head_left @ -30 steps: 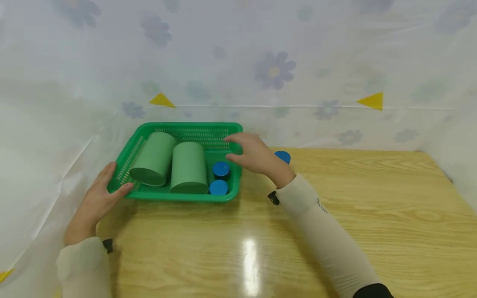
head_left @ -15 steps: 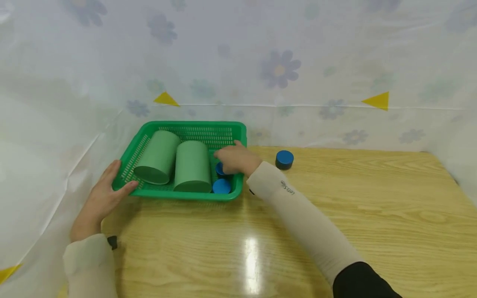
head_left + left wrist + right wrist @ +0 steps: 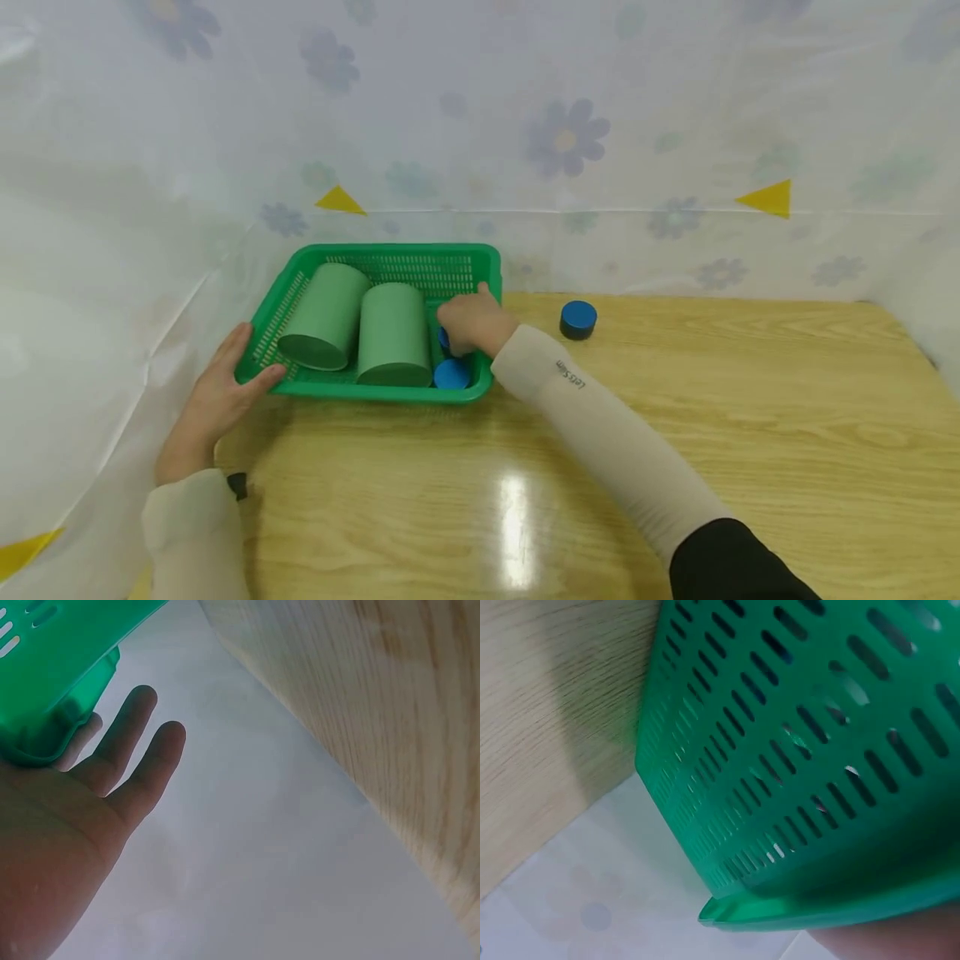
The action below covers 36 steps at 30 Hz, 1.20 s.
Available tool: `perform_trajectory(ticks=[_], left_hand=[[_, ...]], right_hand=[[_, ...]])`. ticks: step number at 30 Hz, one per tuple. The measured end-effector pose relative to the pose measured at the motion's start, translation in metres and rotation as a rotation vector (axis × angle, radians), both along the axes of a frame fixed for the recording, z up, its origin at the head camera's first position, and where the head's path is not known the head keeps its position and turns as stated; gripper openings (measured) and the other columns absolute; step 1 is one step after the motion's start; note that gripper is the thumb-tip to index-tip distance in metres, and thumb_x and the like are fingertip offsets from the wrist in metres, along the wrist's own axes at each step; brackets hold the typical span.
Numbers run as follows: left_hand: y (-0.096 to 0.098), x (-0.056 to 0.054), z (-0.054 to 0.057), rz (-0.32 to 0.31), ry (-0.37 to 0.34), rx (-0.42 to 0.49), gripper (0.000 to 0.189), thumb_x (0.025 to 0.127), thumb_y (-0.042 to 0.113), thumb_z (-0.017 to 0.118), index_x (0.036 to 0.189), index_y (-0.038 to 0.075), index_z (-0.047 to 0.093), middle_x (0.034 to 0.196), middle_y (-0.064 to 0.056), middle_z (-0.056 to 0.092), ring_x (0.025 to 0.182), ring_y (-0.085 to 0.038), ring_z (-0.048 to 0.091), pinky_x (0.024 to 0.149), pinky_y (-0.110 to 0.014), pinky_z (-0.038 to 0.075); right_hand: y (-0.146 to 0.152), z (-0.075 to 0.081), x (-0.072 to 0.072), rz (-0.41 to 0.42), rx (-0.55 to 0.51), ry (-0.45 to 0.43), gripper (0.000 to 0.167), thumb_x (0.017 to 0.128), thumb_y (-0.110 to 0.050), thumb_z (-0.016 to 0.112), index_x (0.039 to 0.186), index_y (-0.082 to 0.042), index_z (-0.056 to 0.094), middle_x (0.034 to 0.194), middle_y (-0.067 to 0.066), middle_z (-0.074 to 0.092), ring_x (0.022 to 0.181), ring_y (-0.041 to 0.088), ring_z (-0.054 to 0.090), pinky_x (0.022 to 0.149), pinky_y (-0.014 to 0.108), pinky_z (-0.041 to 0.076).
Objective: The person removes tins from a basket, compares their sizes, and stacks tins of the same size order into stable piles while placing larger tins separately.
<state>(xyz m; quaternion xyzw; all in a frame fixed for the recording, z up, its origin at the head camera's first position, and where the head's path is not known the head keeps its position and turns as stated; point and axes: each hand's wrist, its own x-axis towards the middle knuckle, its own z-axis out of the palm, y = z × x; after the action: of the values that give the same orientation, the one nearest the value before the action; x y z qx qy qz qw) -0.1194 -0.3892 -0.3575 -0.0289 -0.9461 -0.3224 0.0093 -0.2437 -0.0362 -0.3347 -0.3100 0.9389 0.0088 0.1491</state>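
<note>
A green perforated plastic basket (image 3: 382, 392) sits at the back left of the wooden table. Inside lie two pale green cylinders (image 3: 393, 333) on their sides and two small cylinders with blue tops. My right hand (image 3: 472, 323) reaches over the basket's right side, fingers curled down around the rear blue-topped cylinder (image 3: 443, 338), which it mostly covers. The other blue-topped cylinder (image 3: 452, 375) stands in the front right corner. At the basket's front left corner, my left hand (image 3: 221, 400) rests with thumb and fingers spread; in the left wrist view its fingers (image 3: 154, 776) are fairly straight.
A third short dark cylinder with a blue top (image 3: 578, 320) stands on the wooden table (image 3: 675, 400), right of the basket. A white flowered sheet (image 3: 465, 125) hangs behind the table and along its left side. Yellow triangles (image 3: 768, 200) mark the sheet.
My right hand has moved left and down from above the basket's right rim onto the rear blue-topped cylinder. The left hand stays at the basket's corner. The whole view has shifted slightly.
</note>
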Motion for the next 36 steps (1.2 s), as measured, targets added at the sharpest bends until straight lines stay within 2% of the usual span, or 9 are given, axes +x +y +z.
perform_trajectory(ticks=[2,4,6,8,10,15,19,25,36], left_hand=[[-0.001,0.000,0.000,0.000,0.005,0.004,0.089,0.102,0.042,0.058,0.163,0.006,0.003,0.167,-0.021,-0.001,0.149,-0.051,0.001,0.112,-0.072,0.008],[-0.002,0.001,0.000,0.000,0.009,0.004,0.089,0.102,0.042,0.058,0.163,0.007,0.003,0.167,-0.021,-0.001,0.148,-0.052,0.002,0.111,-0.073,0.009],[-0.003,0.004,0.000,0.005,0.006,0.007,0.088,0.102,0.042,0.058,0.163,0.007,0.003,0.167,-0.021,-0.001,0.148,-0.053,0.001,0.110,-0.074,0.009],[-0.003,0.005,0.000,0.009,0.000,0.008,0.088,0.103,0.042,0.057,0.163,0.008,0.003,0.167,-0.022,-0.002,0.147,-0.053,0.001,0.110,-0.075,0.008],[-0.004,0.006,0.000,0.014,-0.003,0.008,0.088,0.103,0.043,0.057,0.163,0.008,0.003,0.167,-0.021,-0.002,0.147,-0.053,0.001,0.110,-0.075,0.008],[-0.007,0.008,0.000,0.020,0.001,0.006,0.088,0.103,0.042,0.057,0.163,0.010,0.002,0.167,-0.021,-0.002,0.147,-0.054,0.001,0.109,-0.075,0.009],[-0.008,0.008,-0.001,0.016,-0.003,-0.005,0.088,0.103,0.043,0.056,0.163,0.009,0.001,0.167,-0.022,-0.003,0.147,-0.053,0.000,0.110,-0.075,0.008],[-0.002,0.007,-0.005,0.005,0.009,0.015,0.089,0.103,0.042,0.057,0.163,0.007,0.002,0.166,-0.023,-0.002,0.148,-0.052,0.000,0.110,-0.074,0.008],[0.000,0.002,0.000,-0.014,-0.002,0.015,0.089,0.103,0.042,0.057,0.163,0.008,0.000,0.166,-0.023,-0.004,0.147,-0.053,-0.001,0.109,-0.076,0.008]], right_hand=[[0.001,0.001,-0.001,-0.002,-0.041,0.008,0.019,0.093,-0.015,0.066,0.079,-0.014,0.054,0.077,0.000,0.054,0.081,0.019,0.054,0.117,0.059,0.021],[0.003,0.003,-0.002,0.004,-0.084,0.017,0.008,0.093,-0.019,0.066,0.094,-0.013,0.061,0.092,0.002,0.059,0.089,0.020,0.054,0.110,0.053,0.033],[0.005,0.006,-0.002,0.003,-0.153,0.009,0.025,0.094,-0.021,0.065,0.116,-0.010,0.065,0.108,0.007,0.059,0.095,0.022,0.052,0.098,0.045,0.043],[0.009,0.009,-0.002,-0.011,-0.244,-0.010,0.045,0.094,-0.023,0.064,0.137,-0.008,0.058,0.121,0.012,0.055,0.099,0.023,0.051,0.086,0.040,0.046],[0.015,0.012,-0.001,-0.034,-0.368,-0.035,0.058,0.094,-0.024,0.064,0.148,-0.009,0.049,0.130,0.015,0.048,0.102,0.024,0.051,0.084,0.038,0.048],[0.037,0.020,0.005,-0.058,-0.711,-0.086,0.061,0.095,-0.026,0.063,0.152,-0.013,0.045,0.144,0.016,0.041,0.116,0.028,0.050,0.092,0.042,0.047],[0.059,0.024,0.013,-0.080,-0.891,-0.086,0.064,0.095,-0.028,0.063,0.154,-0.015,0.042,0.151,0.012,0.043,0.125,0.028,0.051,0.096,0.043,0.047],[0.099,0.021,0.021,-0.215,-1.002,-0.085,0.069,0.095,-0.027,0.070,0.156,-0.014,0.039,0.142,0.012,0.051,0.107,0.027,0.056,0.084,0.043,0.052],[0.172,-0.003,0.026,-0.389,-1.109,-0.050,0.070,0.096,-0.030,0.070,0.155,-0.010,0.039,0.139,0.019,0.051,0.112,0.035,0.056,0.086,0.051,0.052]])
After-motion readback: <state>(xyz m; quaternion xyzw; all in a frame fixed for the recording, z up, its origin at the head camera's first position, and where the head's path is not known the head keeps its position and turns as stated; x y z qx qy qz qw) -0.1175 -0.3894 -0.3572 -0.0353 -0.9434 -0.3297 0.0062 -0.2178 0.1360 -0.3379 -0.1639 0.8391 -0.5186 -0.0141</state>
